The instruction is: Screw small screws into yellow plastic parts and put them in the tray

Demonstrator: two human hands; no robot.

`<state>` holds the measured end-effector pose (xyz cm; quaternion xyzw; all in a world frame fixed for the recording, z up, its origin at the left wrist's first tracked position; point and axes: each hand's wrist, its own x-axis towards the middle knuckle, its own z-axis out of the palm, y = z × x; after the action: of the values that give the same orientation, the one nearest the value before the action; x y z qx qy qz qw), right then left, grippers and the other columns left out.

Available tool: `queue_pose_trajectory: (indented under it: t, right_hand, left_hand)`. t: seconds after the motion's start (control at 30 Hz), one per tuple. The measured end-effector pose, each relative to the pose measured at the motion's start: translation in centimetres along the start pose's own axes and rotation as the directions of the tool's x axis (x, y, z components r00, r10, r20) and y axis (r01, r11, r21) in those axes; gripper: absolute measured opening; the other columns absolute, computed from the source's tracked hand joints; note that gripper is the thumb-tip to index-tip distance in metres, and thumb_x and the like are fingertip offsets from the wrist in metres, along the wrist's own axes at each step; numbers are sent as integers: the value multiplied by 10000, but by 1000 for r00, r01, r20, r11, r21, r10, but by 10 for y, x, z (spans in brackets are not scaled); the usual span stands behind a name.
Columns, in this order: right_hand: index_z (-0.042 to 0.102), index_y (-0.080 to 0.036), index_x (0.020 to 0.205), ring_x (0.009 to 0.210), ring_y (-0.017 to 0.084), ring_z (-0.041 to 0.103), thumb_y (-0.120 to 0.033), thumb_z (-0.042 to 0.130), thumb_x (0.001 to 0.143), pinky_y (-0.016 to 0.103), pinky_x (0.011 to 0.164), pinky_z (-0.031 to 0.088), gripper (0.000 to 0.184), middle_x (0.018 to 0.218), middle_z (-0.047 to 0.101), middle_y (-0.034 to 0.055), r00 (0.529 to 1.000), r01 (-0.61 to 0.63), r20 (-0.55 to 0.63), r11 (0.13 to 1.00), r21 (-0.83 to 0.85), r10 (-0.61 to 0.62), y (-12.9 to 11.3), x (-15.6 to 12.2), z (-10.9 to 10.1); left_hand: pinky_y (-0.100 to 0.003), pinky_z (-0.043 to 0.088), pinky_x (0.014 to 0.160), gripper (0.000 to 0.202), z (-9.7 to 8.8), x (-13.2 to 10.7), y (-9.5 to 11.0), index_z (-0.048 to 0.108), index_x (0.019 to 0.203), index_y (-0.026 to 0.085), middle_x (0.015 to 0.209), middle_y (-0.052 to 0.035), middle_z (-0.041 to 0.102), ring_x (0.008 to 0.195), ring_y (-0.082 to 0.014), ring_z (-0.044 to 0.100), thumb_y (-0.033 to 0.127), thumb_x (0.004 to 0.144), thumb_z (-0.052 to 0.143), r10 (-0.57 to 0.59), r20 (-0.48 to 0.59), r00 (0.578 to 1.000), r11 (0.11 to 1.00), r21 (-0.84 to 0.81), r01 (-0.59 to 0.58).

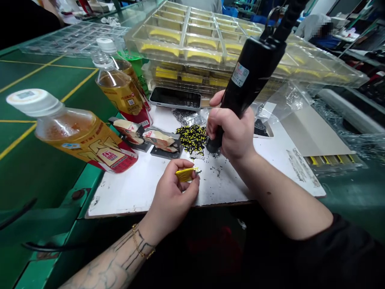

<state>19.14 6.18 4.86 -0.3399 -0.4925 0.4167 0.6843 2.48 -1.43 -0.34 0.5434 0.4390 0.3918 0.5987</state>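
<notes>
In the yellow-and-black pile (191, 138), single bits are too small to make out. Just right of the pile, the right hand (231, 132) hides part of the black tool (251, 64), whose cord (290, 20) leaves by the top edge. Nearer than the pile, the left hand (171, 188) covers one end of a yellow piece (184, 175). Left of the pile, a clear-capped bottle (123, 94) hides much of a white-capped bottle (106, 45).
</notes>
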Motion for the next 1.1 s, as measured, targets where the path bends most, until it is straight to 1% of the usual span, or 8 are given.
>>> queue_pose_trajectory:
  t: [0.17,0.3,0.4,0.5,0.67,0.8,1.0,1.1]
  right_hand:
    - [523,-196,926,420,73,435,-337,684,763,233,419,352,269,536,468,-74,999,-34,-6,999,-4,34,1,-2,0]
    - [499,-204,932,416,75,422,-310,651,775,239,440,363,243,524,450,-74,1000,-23,3,999,29,23,-27,-10,7]
    - [489,-205,914,405,79,395,-318,629,776,245,437,359,227,506,417,-71,999,-40,38,996,79,37,-53,-19,13]
    - [484,-208,896,407,78,371,-377,661,794,241,427,347,266,513,403,-66,994,-61,96,994,95,52,-67,-28,18]
    - [477,-215,880,413,82,346,-382,664,797,239,425,334,264,517,397,-58,987,-99,140,990,102,84,-68,-34,23]
    - [455,-226,896,413,86,337,-488,661,798,246,439,346,347,510,379,-62,981,-146,136,989,34,141,-68,-35,24]
    - [458,-226,898,408,91,344,-509,664,802,261,453,364,363,514,387,-61,974,-168,159,986,17,163,-69,-36,24]
    - [471,-223,893,405,87,337,-445,659,802,257,452,360,305,515,395,-61,970,-167,186,985,50,155,-69,-36,23]
  left_hand:
    - [-189,487,629,302,1,1,-1,513,1091,231,911,8,620,750,-103,609,235,866,715,3,6,1000,1000,-20,-3]
    - [-228,527,669,381,2,1,0,490,1129,230,1023,-50,676,860,-150,658,241,844,742,15,23,1000,999,-35,-14]
    - [-237,534,659,442,3,0,1,486,1139,227,1040,-64,679,841,-148,647,254,814,784,28,8,1000,999,-21,-28]
    - [-241,537,651,492,3,-1,2,479,1146,229,1021,-56,673,825,-148,643,269,789,816,33,-5,999,999,-17,-34]
    - [-236,528,631,508,4,-3,4,494,1135,226,999,-35,660,756,-132,659,284,768,841,17,-17,1000,999,-35,-18]
    - [-214,506,601,413,6,-3,4,515,1098,220,935,-10,650,708,-113,647,273,808,805,24,-44,999,999,-37,-25]
    - [-221,517,625,366,5,-4,-1,560,1078,210,927,-15,665,768,-137,667,252,807,801,93,-69,993,995,32,-91]
    - [-238,539,670,349,5,-5,-2,566,1084,211,917,-12,671,794,-146,677,240,816,789,125,-65,990,990,69,-120]
